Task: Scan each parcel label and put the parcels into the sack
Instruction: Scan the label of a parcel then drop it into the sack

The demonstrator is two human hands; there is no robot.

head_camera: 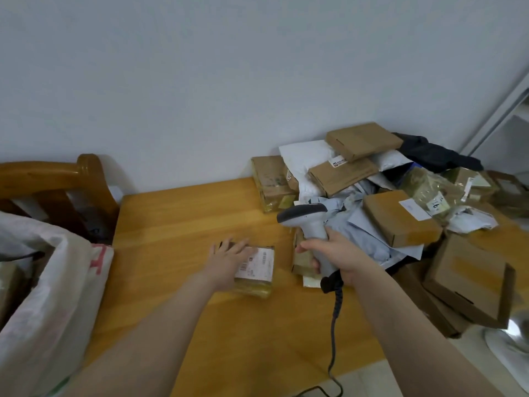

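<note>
With the left grip [229,253] spread flat on a labelled parcel [259,267] and the right grip [336,255] curled round the scanner [307,217], a large pile [400,216] far right lay outside the sack [57,270].

The sack [43,282] runs off the left edge; label [259,262] unreadable.

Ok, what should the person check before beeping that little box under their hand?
1. Label on the small parcel faces up: ok.
2. Left hand steadies the parcel: ok, it rests flat on top.
3. Fingers clear of the label: not ok, they overlap its left corner.
4. Right hand grips the barcode scanner: ok.
5. Scanner aimed at the label: cannot tell; its head points left.
6. Sack open for the drop: ok, its mouth gapes on the left.
</note>
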